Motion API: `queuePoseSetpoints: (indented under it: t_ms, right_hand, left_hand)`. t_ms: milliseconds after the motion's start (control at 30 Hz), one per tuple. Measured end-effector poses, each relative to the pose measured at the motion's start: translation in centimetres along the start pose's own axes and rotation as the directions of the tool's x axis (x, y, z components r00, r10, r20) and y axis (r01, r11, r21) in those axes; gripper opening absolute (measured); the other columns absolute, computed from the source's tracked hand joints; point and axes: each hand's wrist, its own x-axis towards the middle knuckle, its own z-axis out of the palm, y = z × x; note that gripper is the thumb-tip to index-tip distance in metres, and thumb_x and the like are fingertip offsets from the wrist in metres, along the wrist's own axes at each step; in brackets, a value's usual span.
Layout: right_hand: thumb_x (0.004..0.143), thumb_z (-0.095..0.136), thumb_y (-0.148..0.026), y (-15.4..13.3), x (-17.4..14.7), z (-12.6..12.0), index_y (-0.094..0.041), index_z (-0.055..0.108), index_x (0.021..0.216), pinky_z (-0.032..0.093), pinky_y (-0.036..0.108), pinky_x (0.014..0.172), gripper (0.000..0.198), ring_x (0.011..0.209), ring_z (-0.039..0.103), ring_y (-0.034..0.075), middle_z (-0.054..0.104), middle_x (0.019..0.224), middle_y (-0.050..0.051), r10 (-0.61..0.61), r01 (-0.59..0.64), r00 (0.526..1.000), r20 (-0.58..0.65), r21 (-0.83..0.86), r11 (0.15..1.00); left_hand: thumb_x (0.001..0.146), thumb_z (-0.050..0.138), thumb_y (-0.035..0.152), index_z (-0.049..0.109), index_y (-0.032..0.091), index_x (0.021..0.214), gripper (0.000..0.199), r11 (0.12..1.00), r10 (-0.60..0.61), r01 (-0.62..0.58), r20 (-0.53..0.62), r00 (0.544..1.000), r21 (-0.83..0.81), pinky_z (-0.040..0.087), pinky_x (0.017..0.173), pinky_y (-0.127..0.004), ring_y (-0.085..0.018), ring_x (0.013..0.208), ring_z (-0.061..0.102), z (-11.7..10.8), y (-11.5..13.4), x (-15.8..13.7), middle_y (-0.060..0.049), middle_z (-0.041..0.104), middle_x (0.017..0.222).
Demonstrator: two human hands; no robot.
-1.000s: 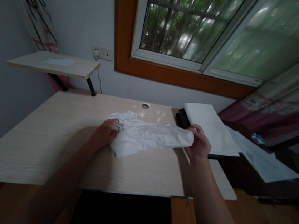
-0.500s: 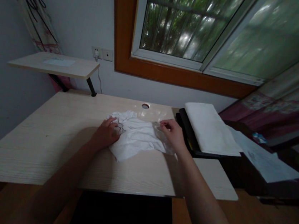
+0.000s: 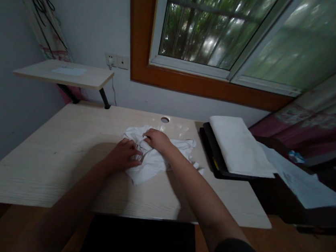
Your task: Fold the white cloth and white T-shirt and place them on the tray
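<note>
Since the right hand (image 3: 158, 140) and its forearm cross over the white cloth (image 3: 146, 173), part of it is hidden. Cloth lies crumpled mid-table (image 3: 153, 203), loose end trailing toward the right; can't make out what kind of garment, if any. Left hand (image 3: 125, 156) rests on its left edge, thumb and fingers parted. Right hand's fingers curl down onto the upper part, tips near the left hand; can't tell whether they pinch fabric. Dark lines at the cloth between the hands, too small to read. Right of it, a white sheet (image 3: 239, 150) covers most of a black stack (image 3: 213, 157); contents unclear. Dark shape (image 3: 139, 244) below the table is cut off by the bottom edge.
</note>
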Motion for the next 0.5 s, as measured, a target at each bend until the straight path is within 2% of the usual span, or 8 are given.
queuePoseSetpoints:
  t_ms: [100,167,233,300,400,433,500]
  right_hand:
    - [0.096,0.063,-0.030,1.2,0.1,-0.4,-0.021,0.075,0.108,0.049,0.032,0.085,0.019,0.093,0.067,0.024,0.074,0.099,0.009,0.124,-0.118,0.988,-0.089,0.066,0.991]
    - [0.096,0.059,-0.033,2.5,-0.3,-0.9,-0.020,0.073,0.097,0.048,0.029,0.077,0.019,0.083,0.066,0.022,0.072,0.088,0.006,0.261,-0.216,0.937,-0.233,0.203,0.955]
    - [0.095,0.055,-0.037,3.9,-0.9,-1.7,-0.021,0.068,0.092,0.046,0.026,0.067,0.021,0.071,0.061,0.018,0.066,0.075,0.001,0.421,-0.268,0.830,-0.366,0.401,0.876]
    - [0.094,0.052,-0.043,5.3,-1.6,-3.0,-0.021,0.061,0.089,0.041,0.023,0.057,0.024,0.059,0.055,0.014,0.056,0.065,-0.004,0.571,-0.246,0.700,-0.430,0.605,0.757]
    - [0.090,0.052,-0.052,7.3,-2.9,-5.4,-0.023,0.051,0.087,0.036,0.022,0.048,0.029,0.049,0.045,0.011,0.044,0.061,-0.009,0.748,-0.138,0.515,-0.417,0.822,0.553]
    - [0.088,0.053,-0.054,7.9,-3.5,-6.2,-0.024,0.049,0.087,0.036,0.021,0.047,0.031,0.048,0.043,0.010,0.043,0.061,-0.009,0.788,-0.099,0.458,-0.411,0.858,0.505]
    - [0.084,0.056,-0.057,9.1,-4.6,-7.6,-0.025,0.044,0.086,0.036,0.020,0.047,0.035,0.049,0.041,0.009,0.041,0.064,-0.010,0.827,-0.031,0.373,-0.421,0.885,0.464]
  left_hand:
    - [0.085,0.073,0.059,0.078,0.029,0.106,0.037,0.993,0.091,-0.086,0.047,0.995,-0.086,0.044,0.097,-0.042,-0.026,0.102,0.054,-0.5,0.6,0.0,-0.009,0.063,0.106]
    - [0.082,0.075,0.061,0.077,0.025,0.095,0.038,0.984,0.142,-0.133,0.069,0.987,-0.120,0.045,0.097,-0.042,-0.027,0.104,0.054,-0.7,1.1,0.0,-0.009,0.065,0.109]
    - [0.084,0.075,0.056,0.074,0.024,0.088,0.032,0.976,0.179,-0.166,0.085,0.980,-0.140,0.046,0.098,-0.042,-0.027,0.105,0.055,-0.6,1.5,0.2,-0.009,0.067,0.109]
    - [0.092,0.068,0.045,0.074,0.024,0.089,0.022,0.972,0.191,-0.176,0.093,0.977,-0.154,0.047,0.097,-0.042,-0.025,0.103,0.057,-0.4,1.7,0.2,-0.009,0.069,0.105]
    - [0.097,0.058,0.033,0.074,0.022,0.091,0.020,0.981,0.143,-0.134,0.057,0.988,-0.140,0.050,0.092,-0.041,-0.024,0.094,0.060,-0.1,1.1,0.2,-0.009,0.069,0.093]
    - [0.097,0.057,0.032,0.074,0.022,0.091,0.020,0.987,0.106,-0.101,0.026,0.994,-0.128,0.051,0.091,-0.041,-0.023,0.090,0.061,-0.1,0.8,0.1,-0.009,0.069,0.090]
    - [0.097,0.056,0.031,0.074,0.022,0.095,0.021,0.992,-0.001,-0.006,-0.059,0.998,-0.125,0.053,0.087,-0.039,-0.023,0.087,0.062,-0.4,0.0,-0.2,-0.009,0.069,0.088]
